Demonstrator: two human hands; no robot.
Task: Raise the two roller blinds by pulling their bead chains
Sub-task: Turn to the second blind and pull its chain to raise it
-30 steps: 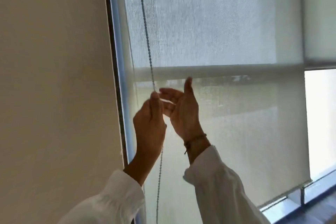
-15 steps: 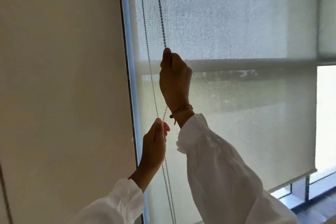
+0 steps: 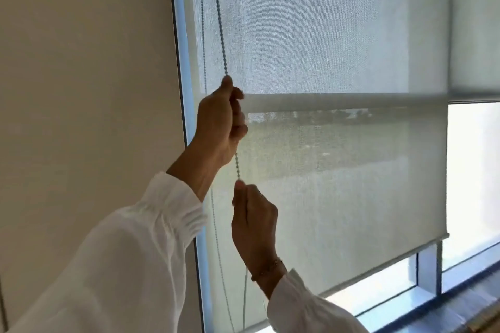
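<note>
A translucent grey roller blind [image 3: 346, 192] covers the window, its bottom bar [image 3: 378, 261] hanging slanted a little above the sill. A horizontal bar [image 3: 338, 101] shows through the fabric at mid height. The bead chain [image 3: 220, 35] hangs in two strands along the blind's left edge. My left hand [image 3: 219, 121] is fisted around the front strand, up high. My right hand [image 3: 255, 224], with a bracelet at the wrist, pinches the same strand just below. A short taut piece of chain runs between them. A second blind [image 3: 476, 21] at the far right ends about mid height.
A plain beige wall [image 3: 81, 89] fills the left side, up to the dark window frame [image 3: 180, 35]. Bright bare glass [image 3: 473, 170] shows under the right blind. The window sill [image 3: 465, 303] and lower frame bars run along the bottom right.
The hands have swapped places on the chain: my left hand went up to a high grip, my right hand came down with the strand. The blind's bottom bar has risen a little.
</note>
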